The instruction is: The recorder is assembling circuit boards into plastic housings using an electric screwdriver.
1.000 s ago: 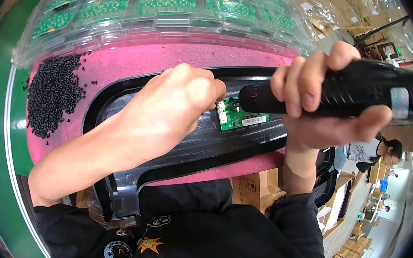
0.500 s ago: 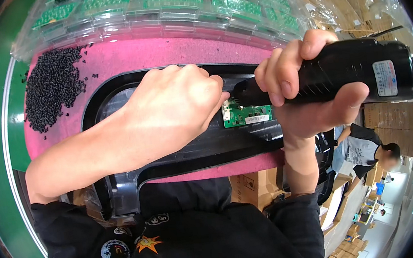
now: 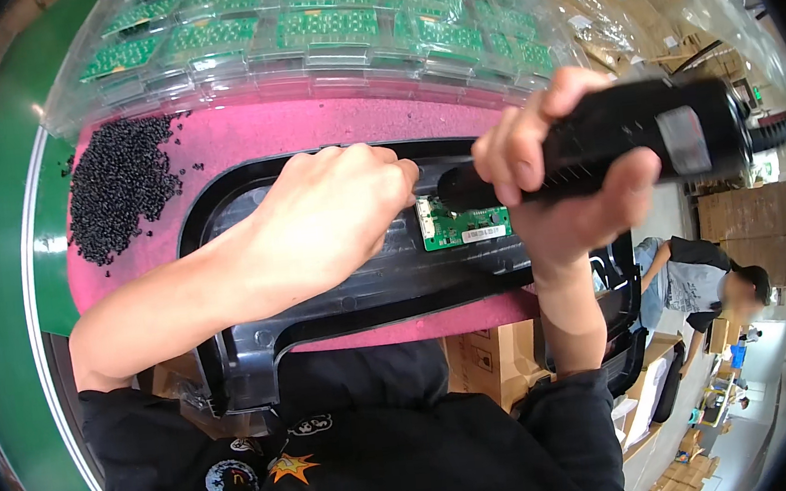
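A black electric screwdriver lies slantwise in my right hand, its fingers wrapped round the body. Its narrow nose is over the upper part of a green circuit board; whether the tip touches is hidden. The board, with a white connector and a white label, sits inside a long black plastic housing. My left hand is closed over the housing, just left of the board. Its fingertips are turned away, so anything pinched in them cannot be seen.
Small black screws form a pile on the pink mat at left. Clear plastic trays of green circuit boards stand along the far side. Cardboard boxes are below the table edge. Another person is at the right.
My left fingers have drawn back a little from the board and the screwdriver's nose. The screwdriver's rear end has swung slightly, blurring my right hand. The whole view has shifted a little.
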Tool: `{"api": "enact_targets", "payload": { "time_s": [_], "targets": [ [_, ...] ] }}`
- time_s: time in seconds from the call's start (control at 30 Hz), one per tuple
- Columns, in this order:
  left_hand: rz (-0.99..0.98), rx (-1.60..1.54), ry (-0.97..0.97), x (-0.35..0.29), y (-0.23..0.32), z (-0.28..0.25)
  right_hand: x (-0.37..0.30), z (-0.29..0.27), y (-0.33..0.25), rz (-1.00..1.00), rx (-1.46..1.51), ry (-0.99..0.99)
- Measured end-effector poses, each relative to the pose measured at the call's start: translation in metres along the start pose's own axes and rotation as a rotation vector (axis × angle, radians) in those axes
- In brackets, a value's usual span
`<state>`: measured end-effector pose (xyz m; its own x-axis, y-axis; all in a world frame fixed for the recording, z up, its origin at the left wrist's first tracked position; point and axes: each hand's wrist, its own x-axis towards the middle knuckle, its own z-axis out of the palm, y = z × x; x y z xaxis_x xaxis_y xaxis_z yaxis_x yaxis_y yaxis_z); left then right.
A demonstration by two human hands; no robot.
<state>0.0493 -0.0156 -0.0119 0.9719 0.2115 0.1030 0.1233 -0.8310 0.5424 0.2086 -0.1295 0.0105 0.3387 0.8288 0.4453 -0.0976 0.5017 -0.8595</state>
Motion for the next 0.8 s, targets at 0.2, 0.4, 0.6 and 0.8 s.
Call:
{"api": "enact_targets", "payload": {
  "time_s": [0.2, 0.4, 0.6, 0.8],
  "targets": [
    [0.134, -0.310, 0.027, 0.008, 0.000, 0.001, -0.006, 0.000, -0.040, -0.190, 0.196, -0.072],
    [0.204, -0.493, 0.081, 0.011, 0.003, -0.003, -0.011, 0.006, -0.056, -0.241, 0.181, -0.068],
    [0.219, -0.590, 0.057, 0.014, 0.002, 0.000, -0.015, 0.006, -0.062, -0.293, 0.149, -0.063],
    [0.460, -0.251, 0.305, 0.010, 0.001, 0.006, -0.017, 0.004, -0.050, -0.243, 0.155, -0.098]
  ]
}}
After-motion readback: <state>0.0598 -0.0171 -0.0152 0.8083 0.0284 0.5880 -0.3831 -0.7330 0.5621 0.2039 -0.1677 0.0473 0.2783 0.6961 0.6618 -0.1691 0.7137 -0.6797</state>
